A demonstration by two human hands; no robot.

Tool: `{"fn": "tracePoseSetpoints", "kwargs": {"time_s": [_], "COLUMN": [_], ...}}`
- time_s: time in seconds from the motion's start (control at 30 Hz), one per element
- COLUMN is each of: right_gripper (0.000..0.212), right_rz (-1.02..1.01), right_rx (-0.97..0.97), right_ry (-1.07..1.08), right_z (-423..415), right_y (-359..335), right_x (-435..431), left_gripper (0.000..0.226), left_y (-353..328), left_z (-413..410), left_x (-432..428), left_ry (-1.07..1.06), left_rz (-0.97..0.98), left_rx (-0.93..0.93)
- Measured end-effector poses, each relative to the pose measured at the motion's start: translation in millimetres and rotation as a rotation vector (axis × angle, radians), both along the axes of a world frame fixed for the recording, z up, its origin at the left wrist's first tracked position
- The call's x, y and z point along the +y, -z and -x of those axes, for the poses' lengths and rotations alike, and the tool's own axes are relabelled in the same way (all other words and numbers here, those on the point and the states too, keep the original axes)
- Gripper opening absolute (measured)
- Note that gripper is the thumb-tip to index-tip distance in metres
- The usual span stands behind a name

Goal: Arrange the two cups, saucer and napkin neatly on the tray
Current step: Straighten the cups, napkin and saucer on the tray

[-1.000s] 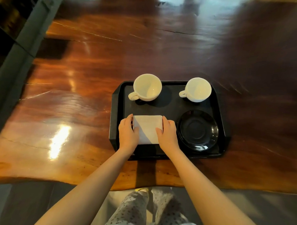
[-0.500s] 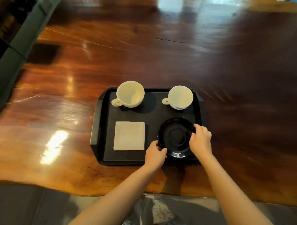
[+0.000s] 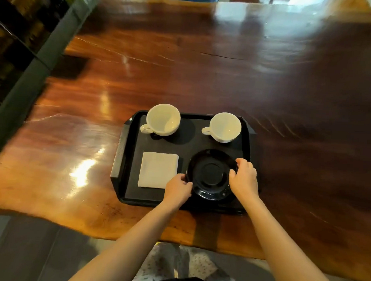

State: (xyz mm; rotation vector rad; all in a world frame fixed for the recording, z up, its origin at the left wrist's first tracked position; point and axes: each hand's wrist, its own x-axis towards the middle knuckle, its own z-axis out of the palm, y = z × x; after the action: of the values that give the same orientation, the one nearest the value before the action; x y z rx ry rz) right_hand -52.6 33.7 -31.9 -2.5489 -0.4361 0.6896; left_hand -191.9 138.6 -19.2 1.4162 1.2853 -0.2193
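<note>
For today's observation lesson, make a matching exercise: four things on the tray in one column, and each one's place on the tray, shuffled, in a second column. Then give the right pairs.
Things
1. napkin
2. saucer
3. cup with the larger mouth
4. smaller cup

Places on the tray
A. far right
B. near left
C. far left
D. near right, between left hand and right hand

Pairs: 1-B, 2-D, 3-C, 4-A

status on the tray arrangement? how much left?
Nearly done. All four items sit on the tray: left cup and right cup along the far edge, napkin squared near-left. In hand: the left hand and right hand grip the saucer rim, near-right. Left: settle the saucer and let go.
</note>
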Motion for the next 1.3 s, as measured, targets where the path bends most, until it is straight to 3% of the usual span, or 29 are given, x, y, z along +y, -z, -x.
{"fn": "tracePoseSetpoints", "kwargs": {"time_s": [0.13, 0.33, 0.43, 0.63, 1.0, 1.13, 1.3], "right_gripper": [0.064, 0.092, 0.089, 0.074, 0.08, 0.083, 0.089], "right_rz": [-0.187, -0.327, -0.415, -0.553, -0.572, -0.578, -0.567], "right_rx": [0.069, 0.275, 0.318, 0.227, 0.176, 0.213, 0.215], "right_ry": [0.045, 0.023, 0.002, 0.047, 0.088, 0.072, 0.086], "right_z": [-32.9, -78.2, -80.5, -65.4, -50.7, -49.8, -41.1], "right_y": [-1.5, 4.2, 12.8, 15.6, 27.7, 29.5, 31.9], "right_x": [5.1, 28.9, 36.4, 49.4, 61.4, 58.3, 43.7], "left_gripper": [0.048, 0.06, 0.064, 0.063, 0.063, 0.053, 0.055], "left_y": [-26.8, -17.2, -3.2, 9.8, 11.2, -5.5, -25.4], "left_z": [-6.5, -83.2, -104.8, -106.7, -102.6, -72.5, -12.3], "left_x": [9.5, 34.4, 41.8, 55.5, 65.6, 67.2, 105.2], "left_ry": [0.045, -0.062, -0.045, -0.088, -0.132, -0.113, -0.086], "left_rz": [-0.242, -0.069, -0.054, -0.073, -0.099, -0.256, -0.707], "left_rx": [-0.033, -0.238, -0.242, -0.248, -0.289, -0.275, -0.265]}}
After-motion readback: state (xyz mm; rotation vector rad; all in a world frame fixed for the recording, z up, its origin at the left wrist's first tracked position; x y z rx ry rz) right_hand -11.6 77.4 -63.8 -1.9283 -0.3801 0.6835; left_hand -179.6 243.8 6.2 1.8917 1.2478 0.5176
